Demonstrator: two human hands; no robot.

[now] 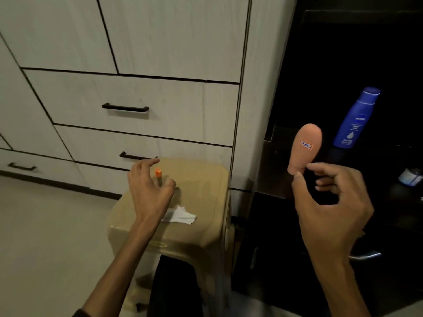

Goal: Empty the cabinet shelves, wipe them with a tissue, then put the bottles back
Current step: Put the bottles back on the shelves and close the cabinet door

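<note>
The right hand (329, 202) pinches a peach-coloured tube (305, 148) by its narrow cap end, thumb and forefinger curled round the neck so the rounded body with its small white sticker stands upward, in front of the dark open cabinet (343, 53). The left hand (150, 186) hovers with fingers spread and loose, holding nothing, over a tan plastic stool (201, 179) where an orange-capped item (158, 173) stands and a crumpled white tissue (180, 216) lies. A blue Nivea lotion bottle (356, 117) stands on a cabinet shelf, just right of the tube. The tube looks light and soft-walled, likely to give under a squeeze and to swing when held so low, so a grip round its wider middle would probably be steadier. The lotion bottle seems stiffer and smooth, perhaps slippery; its waist below the cap is the natural place to take it.
</note>
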